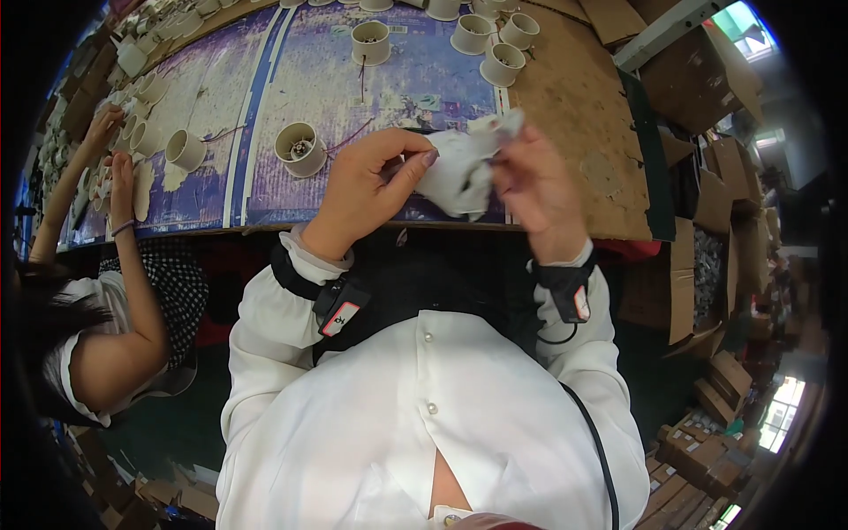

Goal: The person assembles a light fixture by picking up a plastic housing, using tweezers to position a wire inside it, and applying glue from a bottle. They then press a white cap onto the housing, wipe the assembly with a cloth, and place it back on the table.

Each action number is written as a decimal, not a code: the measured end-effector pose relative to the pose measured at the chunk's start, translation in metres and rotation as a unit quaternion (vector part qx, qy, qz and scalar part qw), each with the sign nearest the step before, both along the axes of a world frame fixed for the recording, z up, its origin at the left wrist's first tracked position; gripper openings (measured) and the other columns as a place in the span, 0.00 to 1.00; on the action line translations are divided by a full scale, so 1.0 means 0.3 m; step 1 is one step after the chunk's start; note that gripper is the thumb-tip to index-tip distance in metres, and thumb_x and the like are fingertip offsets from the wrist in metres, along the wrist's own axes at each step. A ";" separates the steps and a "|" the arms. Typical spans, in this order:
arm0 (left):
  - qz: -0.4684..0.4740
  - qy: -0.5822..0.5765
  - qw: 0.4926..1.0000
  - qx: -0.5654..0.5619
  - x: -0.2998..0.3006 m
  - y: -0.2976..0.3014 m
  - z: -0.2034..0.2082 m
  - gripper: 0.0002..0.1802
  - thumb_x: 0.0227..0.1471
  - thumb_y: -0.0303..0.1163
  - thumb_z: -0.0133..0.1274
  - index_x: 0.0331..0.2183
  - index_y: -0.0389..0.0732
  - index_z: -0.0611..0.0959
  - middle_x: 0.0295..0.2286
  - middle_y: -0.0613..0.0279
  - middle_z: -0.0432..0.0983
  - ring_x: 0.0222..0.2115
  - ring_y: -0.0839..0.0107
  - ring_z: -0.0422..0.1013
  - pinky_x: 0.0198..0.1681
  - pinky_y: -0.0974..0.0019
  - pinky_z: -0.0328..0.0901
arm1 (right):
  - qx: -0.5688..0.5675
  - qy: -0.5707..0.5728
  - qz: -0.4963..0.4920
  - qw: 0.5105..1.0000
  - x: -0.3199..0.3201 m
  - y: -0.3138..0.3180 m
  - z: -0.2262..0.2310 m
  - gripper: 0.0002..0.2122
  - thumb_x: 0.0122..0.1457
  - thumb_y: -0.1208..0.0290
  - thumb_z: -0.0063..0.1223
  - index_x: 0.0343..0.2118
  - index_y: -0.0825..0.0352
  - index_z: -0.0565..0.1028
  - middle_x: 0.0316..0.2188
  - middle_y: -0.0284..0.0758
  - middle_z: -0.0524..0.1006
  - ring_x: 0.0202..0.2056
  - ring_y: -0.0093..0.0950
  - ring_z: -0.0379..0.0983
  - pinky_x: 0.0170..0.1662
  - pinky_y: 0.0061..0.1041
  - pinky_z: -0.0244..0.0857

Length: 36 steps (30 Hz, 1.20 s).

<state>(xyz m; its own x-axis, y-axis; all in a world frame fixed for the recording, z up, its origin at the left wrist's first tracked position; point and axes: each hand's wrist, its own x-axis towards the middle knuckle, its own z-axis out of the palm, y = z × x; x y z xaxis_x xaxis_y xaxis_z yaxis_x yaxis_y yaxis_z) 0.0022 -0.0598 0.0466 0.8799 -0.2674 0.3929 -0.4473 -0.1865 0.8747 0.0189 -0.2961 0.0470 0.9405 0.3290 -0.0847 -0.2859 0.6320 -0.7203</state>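
Between my hands, over the near edge of the table, hangs a crumpled white cloth (452,172) with grey stains. My left hand (375,181) pinches its left side between thumb and forefinger. Higher up on the right, my right hand (539,181) is smeared by motion at the cloth's other end, so its grip is hard to make out. Just left of my left hand stands a white cylindrical cup (300,150) with small metal parts inside and a reddish-brown wire running from it toward my wrist.
More such cups stand on the cardboard-covered table (309,199): one farther back (371,42), a cluster at the back right (503,64), one at left (185,150). At far left a co-worker's hands (122,185) are among cups. Open cardboard boxes (702,274) stand at right.
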 end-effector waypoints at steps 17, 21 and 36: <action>-0.017 0.188 0.952 -0.241 0.010 -0.036 0.021 0.09 0.61 0.31 0.56 0.40 0.36 0.82 0.28 0.68 0.77 0.27 0.82 0.70 0.31 0.77 0.66 | -0.490 -0.334 -0.244 0.767 0.015 -0.087 0.075 0.04 0.61 0.74 0.58 0.37 0.66 0.80 0.35 0.30 0.76 0.34 0.19 0.71 0.37 0.18 0.64; 0.003 0.125 0.980 -0.153 -0.020 -0.041 0.048 0.08 0.60 0.29 0.58 0.40 0.35 0.83 0.29 0.68 0.78 0.28 0.83 0.70 0.31 0.78 0.65 | -0.434 -0.398 -0.171 0.790 -0.009 0.054 0.122 0.07 0.59 0.80 0.60 0.40 0.69 0.78 0.37 0.29 0.74 0.38 0.17 0.69 0.40 0.15 0.62; -0.016 0.060 0.993 -0.102 -0.039 -0.034 0.058 0.07 0.59 0.27 0.58 0.39 0.35 0.83 0.28 0.70 0.77 0.27 0.85 0.69 0.29 0.79 0.63 | -0.406 -0.510 -0.114 0.750 0.026 0.064 0.140 0.06 0.58 0.80 0.59 0.38 0.69 0.77 0.38 0.32 0.71 0.38 0.20 0.69 0.40 0.16 0.62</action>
